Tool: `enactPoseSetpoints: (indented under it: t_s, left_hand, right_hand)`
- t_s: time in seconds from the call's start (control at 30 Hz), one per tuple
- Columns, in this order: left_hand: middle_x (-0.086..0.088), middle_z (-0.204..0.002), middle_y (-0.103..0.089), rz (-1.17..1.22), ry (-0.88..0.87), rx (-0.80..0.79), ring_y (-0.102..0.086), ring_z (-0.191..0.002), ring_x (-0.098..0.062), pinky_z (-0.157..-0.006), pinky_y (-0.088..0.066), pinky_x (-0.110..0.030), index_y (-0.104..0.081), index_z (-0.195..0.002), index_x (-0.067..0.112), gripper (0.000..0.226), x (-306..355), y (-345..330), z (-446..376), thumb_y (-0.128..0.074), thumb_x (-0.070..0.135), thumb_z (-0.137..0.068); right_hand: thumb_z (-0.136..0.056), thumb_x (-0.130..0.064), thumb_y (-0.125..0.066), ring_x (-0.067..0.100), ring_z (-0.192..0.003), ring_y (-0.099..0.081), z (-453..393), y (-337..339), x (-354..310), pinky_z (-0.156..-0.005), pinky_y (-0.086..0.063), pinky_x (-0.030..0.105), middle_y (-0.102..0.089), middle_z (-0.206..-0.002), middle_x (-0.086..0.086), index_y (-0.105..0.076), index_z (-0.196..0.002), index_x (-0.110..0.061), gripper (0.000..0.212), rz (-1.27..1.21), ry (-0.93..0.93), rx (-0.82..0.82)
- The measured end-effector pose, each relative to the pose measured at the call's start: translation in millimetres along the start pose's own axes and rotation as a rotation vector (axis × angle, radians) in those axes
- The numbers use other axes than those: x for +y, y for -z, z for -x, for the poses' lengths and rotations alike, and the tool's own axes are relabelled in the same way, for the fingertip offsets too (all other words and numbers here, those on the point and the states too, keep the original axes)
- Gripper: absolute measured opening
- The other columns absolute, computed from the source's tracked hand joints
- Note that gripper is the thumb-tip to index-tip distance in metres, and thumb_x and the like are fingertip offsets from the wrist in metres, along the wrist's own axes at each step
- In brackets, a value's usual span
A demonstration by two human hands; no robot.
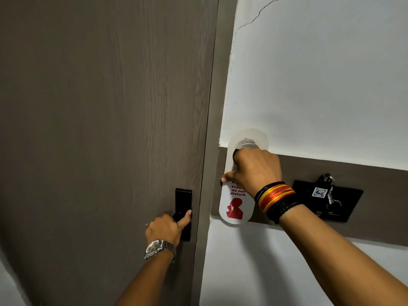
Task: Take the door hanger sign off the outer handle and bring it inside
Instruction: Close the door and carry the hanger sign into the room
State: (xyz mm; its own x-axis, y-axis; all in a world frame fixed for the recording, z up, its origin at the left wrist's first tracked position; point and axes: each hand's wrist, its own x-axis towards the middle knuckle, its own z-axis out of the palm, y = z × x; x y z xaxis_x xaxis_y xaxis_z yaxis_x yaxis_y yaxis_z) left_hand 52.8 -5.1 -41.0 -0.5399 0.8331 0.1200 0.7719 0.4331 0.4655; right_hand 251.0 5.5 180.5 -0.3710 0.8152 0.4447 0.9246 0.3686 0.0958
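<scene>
Left forearm, bare, entering from the lower middle; silver metal wristwatch (pixel 157 249) on the wrist

Left hand (pixel 166 227): curled closed on the black door handle (pixel 179 216), thumb pointing up along the black rectangular lock plate (pixel 183 203); plate mounted at the right edge of the grey-brown wood-grain door (pixel 99 129)

Right forearm, bare, entering from the lower right; stack of black, orange and yellow cord wristbands (pixel 276 200) on the wrist

Right hand (pixel 256 168): fingers and thumb pinched shut on the white card door hanger sign (pixel 236 206) at its middle, thumb tip at the sign's left edge; knuckles cover the upper lines of print

Sign: rounded ends, red lettering reading "do not disturb", red figure printed below; held upright just right of the grey-brown door frame (pixel 212 151), in front of the grey-brown horizontal wall band (pixel 331 171); upper loop reaches onto the white wall (pixel 320 85)

Black rectangular wall panel (pixel 309 208): far right on the band, well apart from the sign; bunch of keys (pixel 325 188) with a white tag marked "406" hanging at it

Thin crack running up the white wall near the frame
</scene>
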Motion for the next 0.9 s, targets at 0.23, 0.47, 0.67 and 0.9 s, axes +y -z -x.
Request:
enactPoseSetpoints:
  t_s: [0.23,0.47,0.67,0.9]
  left_hand:
    - [-0.004,-0.07,-0.068,-0.129,-0.041,0.053,-0.071,-0.076,-0.028,-0.105,-0.051,-0.049,-0.062,-0.071,0.015,0.102,-2.1,-1.4,-8.8,-0.004,0.098,-0.06]
    - [-0.019,-0.124,-0.07,-0.381,-0.125,0.112,-0.06,-0.125,-0.039,-0.124,-0.023,-0.057,-0.064,-0.121,0.005,0.129,-1.3,8.7,-13.9,0.007,0.093,-0.058]
    - [-0.019,-0.135,-0.064,-0.457,-0.164,0.095,-0.055,-0.13,-0.04,-0.12,-0.032,-0.054,-0.056,-0.131,0.008,0.097,4.6,19.2,-2.4,-0.026,0.087,-0.085]
    - [-0.004,-0.112,-0.068,-0.054,-0.448,0.198,-0.063,-0.102,-0.025,-0.077,-0.055,-0.039,-0.061,-0.115,0.017,0.046,26.9,68.0,27.4,-0.04,0.056,-0.102]
  right_hand:
    - [-0.072,-0.063,-0.078,0.023,-0.066,-0.055,-1.4,-2.2,2.0,-0.058,-0.044,0.029,-0.057,-0.075,0.003,-0.058,-0.071,-0.015,0.053,-0.008,0.009,0.035]
    - [-0.07,-0.063,-0.079,0.022,-0.062,-0.053,0.7,-1.4,-0.6,-0.058,-0.043,0.03,-0.052,-0.07,0.002,-0.055,-0.066,-0.014,0.055,-0.023,-0.007,0.039]
    - [-0.069,-0.061,-0.082,0.024,-0.064,-0.054,-0.2,-1.3,-1.3,-0.059,-0.043,0.03,-0.057,-0.074,0.004,-0.058,-0.07,-0.013,0.054,-0.031,-0.023,0.03]
    - [-0.071,-0.059,-0.081,0.023,-0.067,-0.054,7.1,7.6,-5.8,-0.061,-0.047,0.031,-0.059,-0.079,0.005,-0.058,-0.073,-0.013,0.051,-0.032,-0.034,-0.002]
